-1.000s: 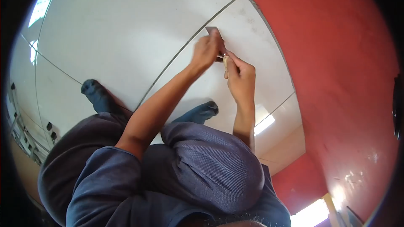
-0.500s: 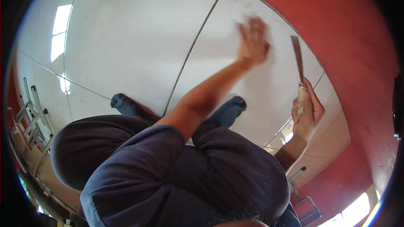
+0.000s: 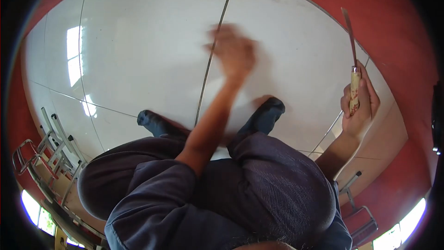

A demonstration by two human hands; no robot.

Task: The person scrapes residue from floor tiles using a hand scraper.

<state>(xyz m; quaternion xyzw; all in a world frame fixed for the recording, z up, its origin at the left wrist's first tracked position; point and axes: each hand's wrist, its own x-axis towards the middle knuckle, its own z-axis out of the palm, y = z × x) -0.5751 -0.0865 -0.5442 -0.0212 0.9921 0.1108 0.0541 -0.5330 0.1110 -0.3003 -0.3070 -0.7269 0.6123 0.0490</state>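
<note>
My left hand (image 3: 233, 53) is over the white tiled floor (image 3: 152, 32), by a dark joint between two tiles. Motion smears it, but its fingers look stretched out and nothing shows in them. Off to the right, my right hand (image 3: 365, 99) is wrapped round the patterned, pale handle of a putty knife (image 3: 354, 85). A metal collar joins the handle to a thin blade that points up and away from me. The blade overlaps the foot of the red wall in this view.
My feet in dark socks (image 3: 261, 115) are on the tiles below my bent knees (image 3: 277, 162). A red wall (image 3: 393, 28) curves round the far and right side. Metal-framed chairs (image 3: 60, 134) stand at the left, and another metal frame (image 3: 358, 217) is at the lower right.
My left hand has swept to the left across the tiles. My right hand, holding the putty knife, has shifted right and up in the view, closer to the wall.
</note>
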